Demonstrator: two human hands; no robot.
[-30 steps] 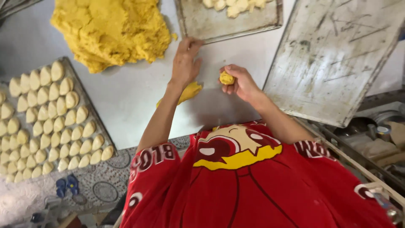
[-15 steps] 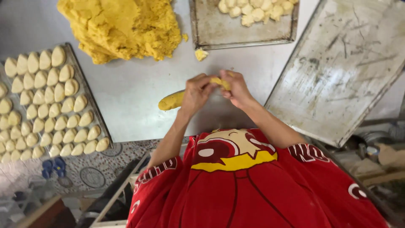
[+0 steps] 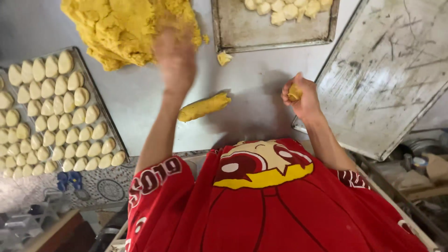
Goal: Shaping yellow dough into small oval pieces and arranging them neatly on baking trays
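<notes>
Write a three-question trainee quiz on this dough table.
1. True or false: the right hand grips a small dough piece.
2. Which thing lies on the table between the hands? A) dough log B) knife C) spoon
3. Fill in: the blurred left hand is by the big dough ____.

Key: 1 true; 2 A; 3 mound.

No packages, labels, signs or screens can be made out anywhere in the view.
</notes>
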